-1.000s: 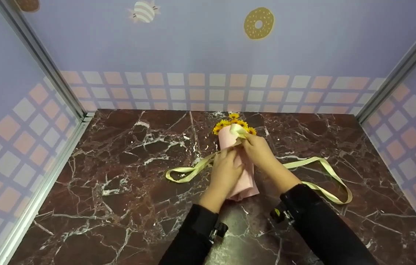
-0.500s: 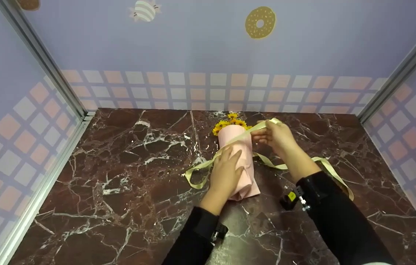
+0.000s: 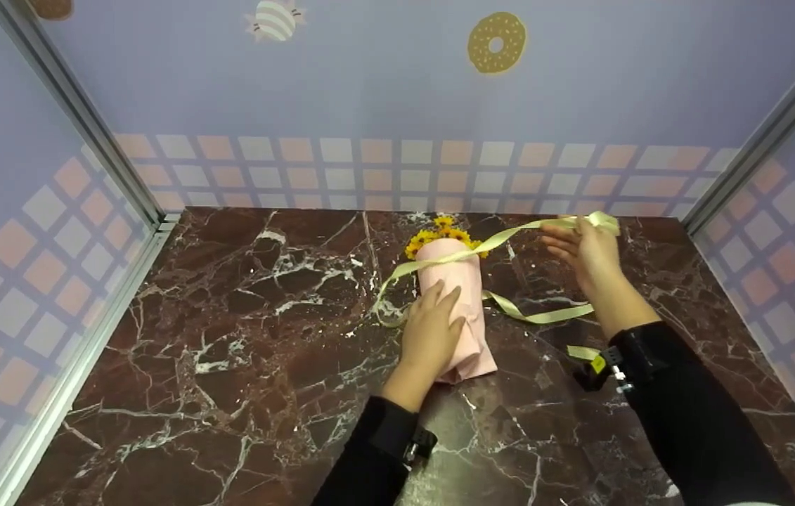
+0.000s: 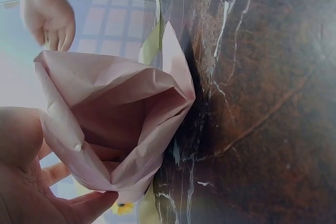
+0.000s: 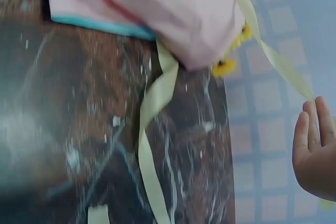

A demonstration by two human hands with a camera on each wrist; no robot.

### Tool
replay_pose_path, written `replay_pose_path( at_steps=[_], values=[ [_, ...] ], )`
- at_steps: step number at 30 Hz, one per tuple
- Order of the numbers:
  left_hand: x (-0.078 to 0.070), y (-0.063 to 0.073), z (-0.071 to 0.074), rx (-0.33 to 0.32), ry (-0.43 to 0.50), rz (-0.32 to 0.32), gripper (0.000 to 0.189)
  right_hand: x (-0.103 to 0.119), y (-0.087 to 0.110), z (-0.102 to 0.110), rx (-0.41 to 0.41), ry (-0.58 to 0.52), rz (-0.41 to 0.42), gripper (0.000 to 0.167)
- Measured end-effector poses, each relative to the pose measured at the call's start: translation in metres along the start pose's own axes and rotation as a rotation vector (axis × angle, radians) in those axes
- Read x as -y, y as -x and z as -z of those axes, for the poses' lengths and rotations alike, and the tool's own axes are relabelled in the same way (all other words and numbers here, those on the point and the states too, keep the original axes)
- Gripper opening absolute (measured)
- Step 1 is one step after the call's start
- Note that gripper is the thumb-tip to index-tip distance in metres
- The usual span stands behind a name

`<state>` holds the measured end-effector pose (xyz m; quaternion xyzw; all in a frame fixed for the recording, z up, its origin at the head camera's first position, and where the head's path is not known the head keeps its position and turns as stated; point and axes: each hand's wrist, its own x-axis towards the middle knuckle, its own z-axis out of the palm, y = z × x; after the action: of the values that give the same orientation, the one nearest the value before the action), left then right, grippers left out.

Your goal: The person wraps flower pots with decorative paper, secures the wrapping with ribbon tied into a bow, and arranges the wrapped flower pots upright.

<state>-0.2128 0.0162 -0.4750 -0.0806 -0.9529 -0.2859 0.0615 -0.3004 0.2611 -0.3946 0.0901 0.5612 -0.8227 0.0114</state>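
A small bouquet of yellow flowers (image 3: 424,242) is rolled in pink wrapping paper (image 3: 469,343) and lies on the table, blooms pointing away. On the wrap rests my left hand (image 3: 429,337), its fingers spread along the paper. The left wrist view shows the paper's hollow, folded lower end (image 4: 113,72). A pale yellow-green ribbon (image 3: 502,239) crosses over the wrap near the blooms. Off to the right, my right hand (image 3: 594,256) pinches that ribbon above the table. Another stretch of ribbon (image 5: 152,166) comes out from the bouquet's right side.
The dark red marbled table (image 3: 228,407) has white veins and small pale specks. Behind it rises a lilac wall (image 3: 397,84) with a checked band. Metal strips (image 3: 88,337) edge the left side. Each wrist carries a small camera mount.
The right hand has moved from the top of the bouquet out to the right, pulling the ribbon across the wrap. The ribbon loop at left has shrunk. The left hand has stayed on the paper.
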Motion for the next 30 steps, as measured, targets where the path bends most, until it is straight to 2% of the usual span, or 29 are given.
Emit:
replay_pose_path(
  at_steps=[7,13,17,22,26,28,30],
  values=[
    [0.001,0.0,0.001,0.01,0.032,0.015,0.053,0.019,0.004,0.041,-0.069,-0.048,0.0,0.028],
    [0.002,0.0,0.0,-0.014,0.032,-0.004,0.053,0.03,0.011,0.075,-0.085,-0.078,-0.001,0.03],
    [0.003,0.0,-0.001,-0.023,0.045,-0.007,0.053,0.036,0.013,0.096,-0.104,-0.098,-0.033,0.031],
    [0.004,0.0,-0.001,-0.022,0.056,0.002,0.052,0.044,0.015,0.118,-0.178,-0.1,-0.077,0.03],
    [0.004,0.0,0.0,-0.014,0.065,0.009,0.053,0.05,0.015,0.131,-0.201,-0.116,-0.067,0.031],
    [0.004,0.0,0.0,-0.008,0.063,0.014,0.053,0.052,0.013,0.136,-0.196,-0.075,-0.056,0.03],
    [0.004,0.001,0.0,-0.005,0.058,0.02,0.053,0.052,0.008,0.139,-0.182,0.034,-0.043,0.026]
  ],
)
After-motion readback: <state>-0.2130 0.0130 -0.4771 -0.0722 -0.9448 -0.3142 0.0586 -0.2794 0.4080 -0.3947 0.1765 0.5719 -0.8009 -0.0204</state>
